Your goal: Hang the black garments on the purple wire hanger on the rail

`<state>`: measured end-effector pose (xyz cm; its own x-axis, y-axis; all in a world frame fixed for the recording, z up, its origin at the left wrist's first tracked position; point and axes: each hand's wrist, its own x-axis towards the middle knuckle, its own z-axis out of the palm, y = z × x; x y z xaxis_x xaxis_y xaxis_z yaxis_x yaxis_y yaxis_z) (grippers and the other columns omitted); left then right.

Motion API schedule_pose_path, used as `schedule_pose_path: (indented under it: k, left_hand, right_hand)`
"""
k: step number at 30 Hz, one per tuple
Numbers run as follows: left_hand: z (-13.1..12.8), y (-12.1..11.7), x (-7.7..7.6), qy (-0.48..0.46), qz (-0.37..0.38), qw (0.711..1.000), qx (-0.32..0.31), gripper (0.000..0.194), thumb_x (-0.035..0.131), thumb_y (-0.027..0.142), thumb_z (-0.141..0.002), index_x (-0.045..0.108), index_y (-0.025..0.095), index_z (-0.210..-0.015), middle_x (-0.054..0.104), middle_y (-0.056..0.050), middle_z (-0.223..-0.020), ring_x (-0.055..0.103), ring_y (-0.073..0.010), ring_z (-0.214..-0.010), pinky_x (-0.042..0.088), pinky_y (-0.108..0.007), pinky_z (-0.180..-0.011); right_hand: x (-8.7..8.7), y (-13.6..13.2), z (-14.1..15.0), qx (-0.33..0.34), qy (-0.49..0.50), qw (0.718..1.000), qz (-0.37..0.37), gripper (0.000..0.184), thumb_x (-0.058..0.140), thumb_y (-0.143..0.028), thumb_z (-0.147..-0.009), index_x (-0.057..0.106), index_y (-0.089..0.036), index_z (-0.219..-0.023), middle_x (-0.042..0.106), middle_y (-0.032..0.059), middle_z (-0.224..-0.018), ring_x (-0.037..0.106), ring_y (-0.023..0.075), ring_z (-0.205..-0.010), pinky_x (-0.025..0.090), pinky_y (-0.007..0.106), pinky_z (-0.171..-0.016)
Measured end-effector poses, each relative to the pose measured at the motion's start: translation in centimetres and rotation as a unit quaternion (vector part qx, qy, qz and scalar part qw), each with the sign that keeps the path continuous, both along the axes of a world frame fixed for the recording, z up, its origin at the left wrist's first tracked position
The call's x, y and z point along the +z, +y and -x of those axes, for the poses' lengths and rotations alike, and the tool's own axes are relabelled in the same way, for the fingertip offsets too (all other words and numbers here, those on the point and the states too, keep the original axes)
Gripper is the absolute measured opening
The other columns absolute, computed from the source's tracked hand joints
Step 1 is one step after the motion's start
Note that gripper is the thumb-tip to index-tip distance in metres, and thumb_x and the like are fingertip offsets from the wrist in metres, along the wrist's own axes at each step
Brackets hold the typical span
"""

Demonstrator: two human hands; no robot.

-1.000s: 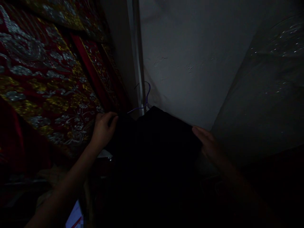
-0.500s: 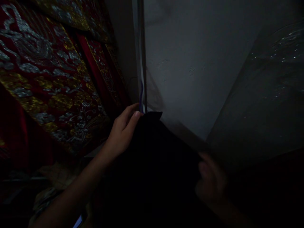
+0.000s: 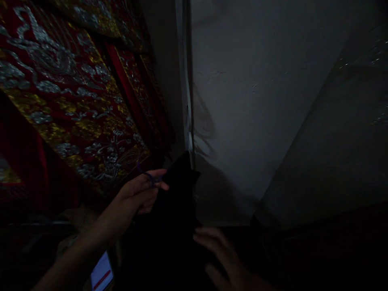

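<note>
In the dim head view, my left hand is closed around the neck of a purple hanger, its hook showing above my fingers. A black garment hangs from this hanger, its pointed upper edge beside a pale vertical strip. Its folds and lower part merge into the dark. My right hand is at the garment's right side with fingers apart; whether the fingertips touch the cloth I cannot tell.
Red cloth with gold and silver embroidery hangs at the left. A grey wall rises behind, with a clear plastic sheet at its right. Lower left is a lit phone screen. A narrow vertical strip runs up the wall.
My left hand has gone from the garment's left shoulder to the hanger's neck, and the hanger has shifted left and down. My right hand has left the right shoulder and moved down and inward.
</note>
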<state>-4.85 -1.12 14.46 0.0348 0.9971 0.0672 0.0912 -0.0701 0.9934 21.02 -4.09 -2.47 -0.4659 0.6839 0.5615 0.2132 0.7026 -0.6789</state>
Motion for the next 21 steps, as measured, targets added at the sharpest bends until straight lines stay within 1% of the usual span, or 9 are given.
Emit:
schedule_pose_path:
  k: [2, 4, 5, 7, 9, 12, 14, 18, 21]
  left_hand:
    - [1.1, -1.2, 0.5, 0.092, -0.021, 0.995, -0.044, 0.031, 0.073, 0.039, -0.083, 0.076, 0.028, -0.112, 0.075, -0.009, -0.104, 0.049, -0.0085, -0.05, 0.037, -0.019, -0.04]
    - [1.7, -2.5, 1.5, 0.169, -0.058, 0.982, -0.057, 0.02, 0.071, 0.042, -0.085, 0.08, 0.026, -0.095, 0.075, -0.01, -0.114, 0.061, -0.014, -0.06, 0.047, -0.023, -0.045]
    - [1.9, -3.0, 2.1, 0.189, -0.072, 0.978, -0.052, 0.02, 0.071, 0.042, -0.086, 0.08, 0.026, -0.093, 0.075, -0.011, -0.116, 0.066, -0.0177, -0.067, 0.052, -0.025, -0.049]
    - [2.2, -3.3, 3.0, 0.195, -0.089, 0.976, -0.039, 0.026, 0.069, 0.044, -0.087, 0.077, 0.027, -0.106, 0.077, -0.011, -0.108, 0.072, -0.0231, -0.077, 0.058, -0.028, -0.057]
    - [2.7, -2.4, 3.2, 0.191, -0.109, 0.975, -0.019, 0.039, 0.069, 0.045, -0.088, 0.068, 0.028, -0.124, 0.079, -0.009, -0.098, 0.074, -0.0242, -0.078, 0.06, -0.03, -0.06]
    - [3.6, 0.4, 2.3, 0.219, -0.195, 0.954, 0.061, 0.049, 0.074, 0.045, -0.085, 0.063, 0.023, -0.127, 0.078, -0.009, -0.098, 0.074, -0.0239, -0.081, 0.062, -0.033, -0.069]
    - [3.8, 2.1, 1.5, 0.244, -0.283, 0.918, 0.135, 0.048, 0.074, 0.043, -0.085, 0.063, 0.021, -0.127, 0.076, -0.009, -0.107, 0.074, -0.0237, -0.09, 0.061, -0.036, -0.081]
    - [3.2, 3.2, 0.5, 0.303, -0.446, 0.8, 0.265, 0.038, 0.071, 0.032, -0.089, 0.064, 0.023, -0.125, 0.068, -0.009, -0.127, 0.066, -0.0259, -0.113, 0.052, -0.044, -0.102]
    - [2.1, 2.9, -0.6, 0.311, -0.534, 0.725, 0.304, 0.028, 0.073, 0.021, -0.086, 0.066, 0.022, -0.113, 0.069, -0.008, -0.115, 0.064, -0.026, -0.113, 0.051, -0.043, -0.1]
  right_hand:
    - [1.9, 3.5, -0.4, -0.091, 0.049, 0.993, -0.056, 0.055, 0.053, -0.026, -0.097, 0.044, -0.035, -0.15, 0.056, 0.0092, -0.144, 0.056, 0.0266, -0.133, 0.05, 0.047, -0.11]
    - [3.9, 7.2, -0.8, -0.19, 0.1, 0.974, -0.072, 0.057, 0.055, -0.03, -0.097, 0.04, -0.031, -0.152, 0.047, 0.0119, -0.152, 0.046, 0.0288, -0.141, 0.041, 0.052, -0.117]
    - [4.9, 8.7, -1.0, -0.201, 0.109, 0.971, -0.069, 0.057, 0.057, -0.033, -0.096, 0.041, -0.029, -0.151, 0.046, 0.0128, -0.153, 0.044, 0.03, -0.143, 0.038, 0.053, -0.118]
    - [6.7, 10.7, -1.8, -0.138, 0.086, 0.987, -0.01, 0.045, 0.057, -0.04, -0.096, 0.055, -0.026, -0.139, 0.06, 0.0114, -0.138, 0.056, 0.0285, -0.129, 0.047, 0.047, -0.109]
    - [8.4, 11.4, -2.7, -0.054, 0.063, 0.993, 0.083, 0.031, 0.059, -0.047, -0.094, 0.068, -0.023, -0.113, 0.071, 0.0062, -0.102, 0.068, 0.0226, -0.096, 0.058, 0.035, -0.084]
    - [11.0, 11.3, -3.4, -0.019, 0.119, 0.972, 0.204, 0.035, 0.069, -0.056, -0.085, 0.069, -0.021, -0.088, 0.064, -0.0007, -0.07, 0.061, 0.0145, -0.061, 0.049, 0.023, -0.054]
    - [12.8, 11.6, -3.3, -0.06, 0.208, 0.948, 0.233, 0.041, 0.076, -0.059, -0.077, 0.07, -0.02, -0.087, 0.065, -0.0006, -0.069, 0.06, 0.0141, -0.058, 0.048, 0.023, -0.052]
    - [16.2, 14.5, -2.7, -0.168, 0.349, 0.906, 0.173, 0.05, 0.083, -0.063, -0.065, 0.07, -0.021, -0.09, 0.072, 0.0022, -0.078, 0.07, 0.0202, -0.073, 0.056, 0.028, -0.066]
    - [16.7, 16.6, -3.2, -0.216, 0.391, 0.886, 0.128, 0.049, 0.081, -0.063, -0.068, 0.07, -0.023, -0.095, 0.075, 0.0037, -0.088, 0.073, 0.024, -0.089, 0.059, 0.034, -0.079]
